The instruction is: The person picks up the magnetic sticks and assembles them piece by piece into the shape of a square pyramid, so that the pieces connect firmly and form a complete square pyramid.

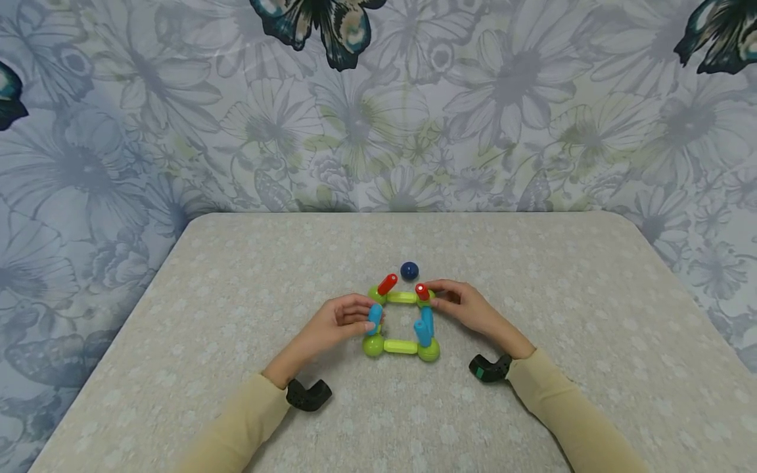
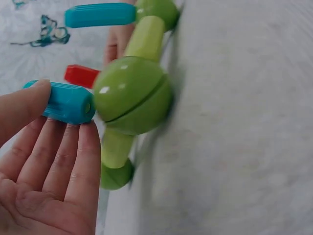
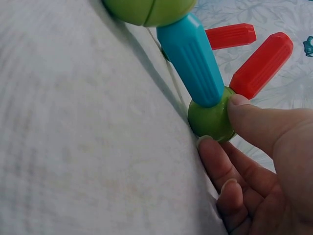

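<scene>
A square frame of toy rods and green balls lies on the table. My left hand (image 1: 337,322) pinches a blue rod (image 2: 63,103) between thumb and fingertips, its end right by the near-left green ball (image 2: 132,95); whether they touch I cannot tell. At the far-right corner my right hand (image 1: 470,307) holds another green ball (image 3: 209,118) between thumb and fingers. One red rod (image 3: 261,65) rises from that ball, and a second red rod (image 1: 387,284) from the far-left ball (image 1: 376,297). Another blue rod (image 1: 422,333) stands on the near-right ball (image 1: 428,351).
Behind the frame sits a dark blue ball (image 1: 409,270). Yellow-green rods (image 1: 401,346) and a blue side rod (image 1: 428,318) join the corners. A pale patterned cloth covers the table (image 1: 236,276), backed by a flowered wall (image 1: 414,131). Black devices (image 1: 309,395) are worn at both wrists.
</scene>
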Motion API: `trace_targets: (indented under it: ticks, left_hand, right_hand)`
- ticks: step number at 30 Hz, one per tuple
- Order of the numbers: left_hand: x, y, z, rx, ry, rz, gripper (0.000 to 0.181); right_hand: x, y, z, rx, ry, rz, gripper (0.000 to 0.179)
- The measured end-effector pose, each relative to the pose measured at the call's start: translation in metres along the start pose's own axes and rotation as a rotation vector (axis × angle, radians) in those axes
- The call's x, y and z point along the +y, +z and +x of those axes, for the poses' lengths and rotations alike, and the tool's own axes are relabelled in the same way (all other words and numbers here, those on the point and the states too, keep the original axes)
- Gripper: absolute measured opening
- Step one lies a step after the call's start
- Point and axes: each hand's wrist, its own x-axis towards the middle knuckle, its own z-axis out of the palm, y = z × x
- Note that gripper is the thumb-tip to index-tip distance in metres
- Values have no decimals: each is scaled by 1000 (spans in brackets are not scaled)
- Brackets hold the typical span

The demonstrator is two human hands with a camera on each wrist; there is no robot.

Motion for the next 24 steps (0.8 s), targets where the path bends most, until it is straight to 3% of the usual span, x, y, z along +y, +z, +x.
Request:
trace_targets:
  ticks: [7,13,17,22,24]
  left_hand:
    - [-7,7,2,-25,53,29,34]
    - [-9,9,2,-30,46,35,34]
    - [-8,12,1,-42,16,52,35]
    - [-6,15,-1,-26,3,94,35]
    - [-6,16,-1,-19,11,102,33]
  right_hand:
    - [-27,-4,-6,-6,-26,15,32]
    - [-9,-12,-4,3,-22,30,34]
    - [-18,-22,-20,40,0,16,26]
    - [-35,-8,-48,-111,-114,64,24]
    - [-38,2,-54,-127,-125,72,25]
